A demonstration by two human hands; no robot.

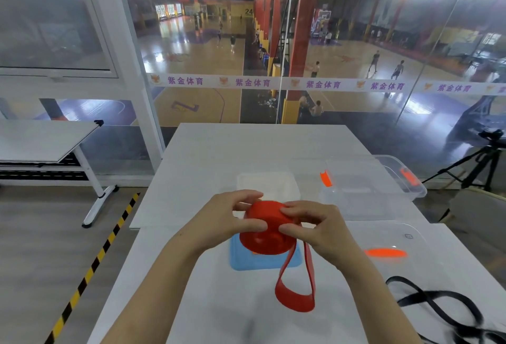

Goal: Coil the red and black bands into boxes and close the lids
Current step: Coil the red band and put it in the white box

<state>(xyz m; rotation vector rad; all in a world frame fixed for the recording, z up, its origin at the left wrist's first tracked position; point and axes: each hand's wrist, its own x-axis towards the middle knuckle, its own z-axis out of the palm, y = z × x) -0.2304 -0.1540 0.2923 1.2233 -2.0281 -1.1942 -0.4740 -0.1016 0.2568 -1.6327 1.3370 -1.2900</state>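
Note:
Both hands hold a red band (267,237), mostly wound into a thick coil above the table. My left hand (230,217) pinches the coil's left side and my right hand (315,227) grips its right side. A loose loop of the red band hangs down to the table near the front. The black band (443,308) lies uncoiled at the front right. A small clear box (267,186) stands just beyond my hands. A blue lid (262,260) lies flat under the coil.
A large clear box with orange clips (372,179) stands at the back right, and a clear lid with an orange clip (391,252) lies at the right. The white table (246,146) ends at a glass wall. A tripod (476,163) stands far right.

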